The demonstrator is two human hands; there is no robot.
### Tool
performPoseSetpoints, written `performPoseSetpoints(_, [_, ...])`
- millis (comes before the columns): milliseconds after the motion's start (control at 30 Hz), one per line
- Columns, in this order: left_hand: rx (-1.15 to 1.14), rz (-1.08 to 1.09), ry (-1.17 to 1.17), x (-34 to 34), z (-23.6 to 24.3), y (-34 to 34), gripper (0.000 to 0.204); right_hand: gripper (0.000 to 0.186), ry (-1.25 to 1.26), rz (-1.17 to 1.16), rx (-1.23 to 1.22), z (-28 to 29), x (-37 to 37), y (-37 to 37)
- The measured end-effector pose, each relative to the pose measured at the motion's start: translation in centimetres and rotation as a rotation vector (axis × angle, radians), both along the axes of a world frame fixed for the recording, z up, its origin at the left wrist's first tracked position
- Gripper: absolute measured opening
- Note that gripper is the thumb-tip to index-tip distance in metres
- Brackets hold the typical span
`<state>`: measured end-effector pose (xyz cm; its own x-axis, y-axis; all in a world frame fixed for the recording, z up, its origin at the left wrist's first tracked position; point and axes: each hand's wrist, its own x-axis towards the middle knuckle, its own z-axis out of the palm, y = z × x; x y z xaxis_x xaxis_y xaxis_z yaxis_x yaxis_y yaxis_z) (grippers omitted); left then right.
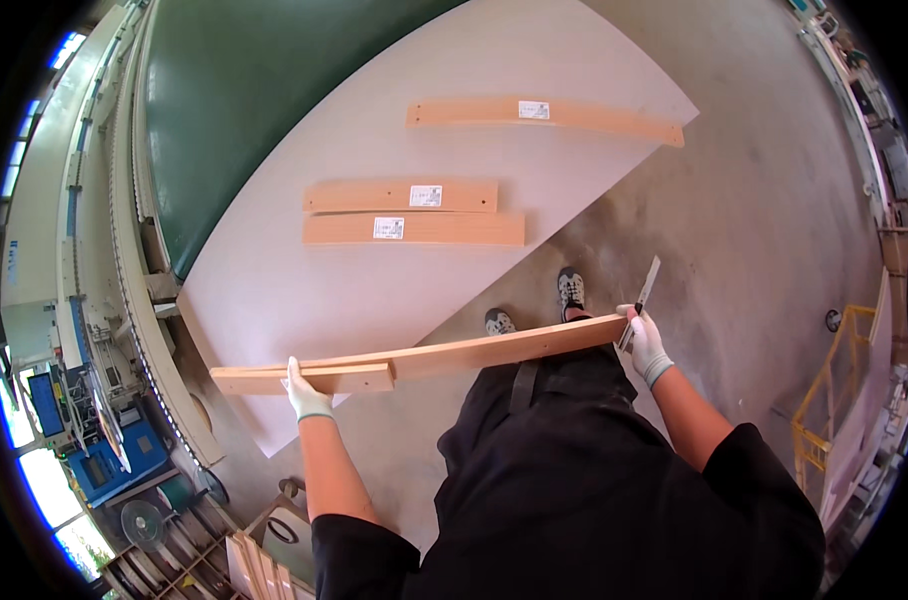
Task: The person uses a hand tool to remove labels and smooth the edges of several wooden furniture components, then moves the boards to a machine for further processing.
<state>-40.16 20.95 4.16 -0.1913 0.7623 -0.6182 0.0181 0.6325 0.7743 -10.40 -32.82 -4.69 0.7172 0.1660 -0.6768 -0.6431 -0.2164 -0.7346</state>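
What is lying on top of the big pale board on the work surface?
Three wooden slats lie on the pale board: a long one farther away and two shorter ones, each with a white label. Anything beneath them is hidden.

Between your gloved left hand (307, 398) and right hand (646, 343) the long slat (474, 353) bars the way forward, while beyond it the pale board (274, 290) lies open up to two short slats (404, 196) and a far slat (544, 116).
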Motion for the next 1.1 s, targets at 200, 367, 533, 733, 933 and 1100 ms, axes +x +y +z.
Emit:
performPoseSetpoints(200, [-0.04, -0.111, -0.025, -1.8, -2.7, 3.3, 0.08, 0.036, -0.168, 0.057, 0.003, 1.9, 1.9, 4.2])
performPoseSetpoints(367, [-0.089, -0.168, -0.074, -0.2, -3.0, 2.3, 0.086, 0.033, -0.02, -0.1, 0.296, 2.3, 1.9, 10.1])
performPoseSetpoints(533, [-0.12, -0.146, -0.103, 2.1, -2.7, -0.6, 0.098, 0.035, 0.126, -0.204, 0.558, 3.2, 2.9, 13.6])
performPoseSetpoints(733, [-0.091, -0.008, -0.187, 6.0, -1.3, -2.7, 0.084, 0.034, 0.136, -0.077, 0.198, 6.4, 3.9, 12.3])
performPoseSetpoints(933, [-0.231, -0.259, -0.02, 7.6, -0.5, -5.6, 0.047, 0.031, 0.001, 0.155, -0.099, 8.0, 4.7, 7.9])
performPoseSetpoints(1100, [0.904, -1.003, 0.836, 3.9, -3.3, -5.9, 0.018, 0.039, -0.607, 0.999, -0.774, 13.6, 7.2, 6.6])
